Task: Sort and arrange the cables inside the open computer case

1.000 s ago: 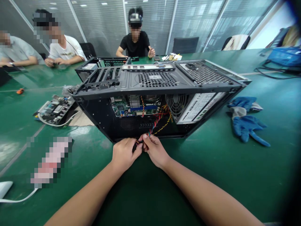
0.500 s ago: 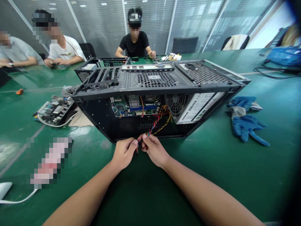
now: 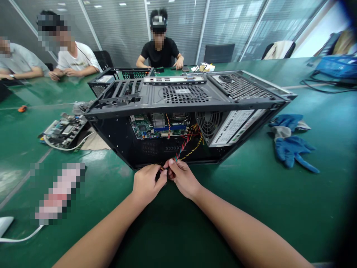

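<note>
Left thumb (image 3: 161, 179) has dropped; both hands (image 3: 185, 179) grasp twisted wires (image 3: 183, 145) — their ends hard to make out.

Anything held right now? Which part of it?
Yes, a cable bundle running from the computer case. The right hand pinches it outside the case; the left hand holds what looks like its end, mostly hidden.
</note>
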Demonstrator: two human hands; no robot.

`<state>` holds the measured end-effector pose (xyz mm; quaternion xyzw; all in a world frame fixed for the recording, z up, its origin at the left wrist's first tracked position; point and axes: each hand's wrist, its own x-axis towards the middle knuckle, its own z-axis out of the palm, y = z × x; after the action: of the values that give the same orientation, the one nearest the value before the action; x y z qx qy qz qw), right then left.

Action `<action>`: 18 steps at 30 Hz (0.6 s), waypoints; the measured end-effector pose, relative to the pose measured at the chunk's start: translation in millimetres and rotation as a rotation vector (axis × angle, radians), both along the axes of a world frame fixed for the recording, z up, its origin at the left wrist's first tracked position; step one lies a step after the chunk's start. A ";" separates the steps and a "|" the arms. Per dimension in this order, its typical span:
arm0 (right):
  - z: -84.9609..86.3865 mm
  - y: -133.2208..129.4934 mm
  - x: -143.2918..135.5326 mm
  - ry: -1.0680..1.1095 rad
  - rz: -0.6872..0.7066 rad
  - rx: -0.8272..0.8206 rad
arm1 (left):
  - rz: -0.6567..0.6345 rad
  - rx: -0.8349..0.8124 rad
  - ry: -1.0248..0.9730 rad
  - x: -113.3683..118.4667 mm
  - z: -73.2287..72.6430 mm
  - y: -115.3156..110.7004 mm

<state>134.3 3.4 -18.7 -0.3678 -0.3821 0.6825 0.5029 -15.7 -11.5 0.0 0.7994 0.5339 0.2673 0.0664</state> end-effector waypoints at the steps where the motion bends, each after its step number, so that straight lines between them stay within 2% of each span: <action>1: -0.5 -0.4 -0.2 -0.006 -0.007 -0.002 | 0.004 0.034 0.036 -0.1 -0.8 0.1; 5: -3.2 -1.7 -0.7 -0.016 -0.018 -0.003 | -0.003 0.155 0.132 -1.0 -3.2 0.9; 8: -4.3 -1.3 -0.6 -0.020 -0.017 -0.002 | -0.002 0.169 0.116 -0.9 -2.4 1.0; 10: -4.1 -0.4 -0.3 -0.017 -0.011 -0.005 | 0.005 0.099 0.053 -0.4 0.3 1.0; 14: -2.1 1.7 0.3 0.010 0.017 -0.018 | -0.038 -0.165 -0.175 0.1 6.5 1.9; 18: 0.6 1.8 0.0 0.054 0.030 -0.022 | -0.038 -0.349 -0.381 -1.1 6.9 4.8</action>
<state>134.4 5.2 -18.0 -0.3493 -0.3663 0.7036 0.4988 -16.8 -6.7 6.9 0.7210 0.5346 0.3156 0.3078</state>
